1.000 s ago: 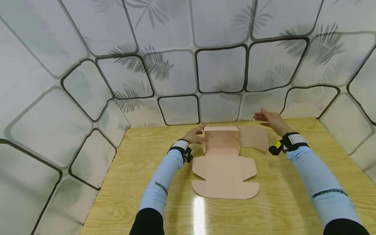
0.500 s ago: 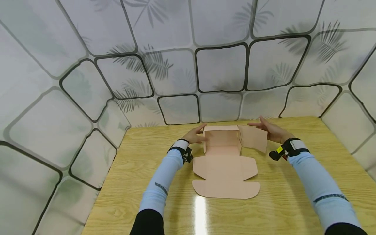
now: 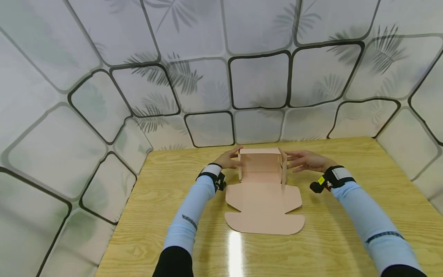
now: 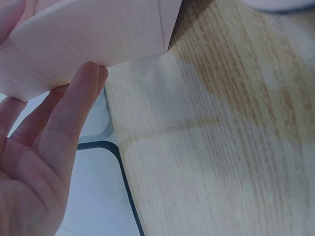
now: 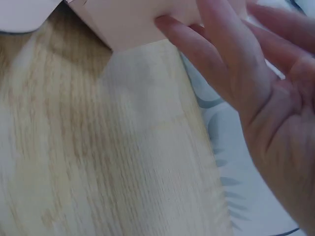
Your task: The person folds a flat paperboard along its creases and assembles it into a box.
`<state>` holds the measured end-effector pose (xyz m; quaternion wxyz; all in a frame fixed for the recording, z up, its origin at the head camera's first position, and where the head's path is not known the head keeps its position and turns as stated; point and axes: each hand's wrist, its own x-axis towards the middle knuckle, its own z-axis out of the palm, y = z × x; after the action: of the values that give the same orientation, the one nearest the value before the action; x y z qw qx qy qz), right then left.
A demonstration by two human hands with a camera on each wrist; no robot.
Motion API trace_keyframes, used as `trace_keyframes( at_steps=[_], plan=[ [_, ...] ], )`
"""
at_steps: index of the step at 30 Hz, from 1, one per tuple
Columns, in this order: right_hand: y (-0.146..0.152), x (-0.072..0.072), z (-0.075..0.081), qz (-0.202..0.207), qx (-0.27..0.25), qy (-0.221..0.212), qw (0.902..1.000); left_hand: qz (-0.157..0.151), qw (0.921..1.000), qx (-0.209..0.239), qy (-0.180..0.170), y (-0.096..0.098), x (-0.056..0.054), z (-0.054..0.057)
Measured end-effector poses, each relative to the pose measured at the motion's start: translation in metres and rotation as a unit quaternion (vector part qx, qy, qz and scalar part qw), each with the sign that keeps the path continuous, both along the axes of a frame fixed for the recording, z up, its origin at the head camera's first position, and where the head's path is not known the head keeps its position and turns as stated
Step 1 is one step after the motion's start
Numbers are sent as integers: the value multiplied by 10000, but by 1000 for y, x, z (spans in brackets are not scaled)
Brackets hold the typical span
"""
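Observation:
A pale brown cardboard box (image 3: 263,204), partly folded, lies on the table. Its back part stands up as walls, while the front panel with its side flaps lies flat. My left hand (image 3: 228,158) holds the box's left wall, one finger reaching the back corner. In the left wrist view, fingers (image 4: 81,93) of that hand press the wall's outer face. On the other side, my right hand (image 3: 309,161) touches the upright right flap (image 3: 284,169) with extended fingers. The right wrist view shows its fingertips against the cardboard (image 5: 133,24).
The wood-grain table (image 3: 173,200) reaches back to a patterned wall covering (image 3: 259,84) close behind the box. That covering also borders the left and right sides. A bright light reflection lies on the table in front of the box.
My right hand has moved left and slightly down, folding the right flap from lying outward to standing upright. My left hand stays at the left wall.

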<state>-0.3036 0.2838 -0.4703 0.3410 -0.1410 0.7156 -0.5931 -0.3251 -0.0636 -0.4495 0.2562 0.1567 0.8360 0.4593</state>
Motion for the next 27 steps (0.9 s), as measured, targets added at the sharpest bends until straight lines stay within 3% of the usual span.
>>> trace_keyframes(
  at_steps=[6,16,27],
  plan=[
    [-15,-1,2,35,887,459,9950,-25,10000,1,-21,1,0,0],
    [-34,-2,6,-158,1341,802,9876,-22,9999,30,-104,0,-1,-1],
    [-43,5,6,-259,1791,1519,9717,-56,10000,32,-23,-1,-1,-1]
  ],
)
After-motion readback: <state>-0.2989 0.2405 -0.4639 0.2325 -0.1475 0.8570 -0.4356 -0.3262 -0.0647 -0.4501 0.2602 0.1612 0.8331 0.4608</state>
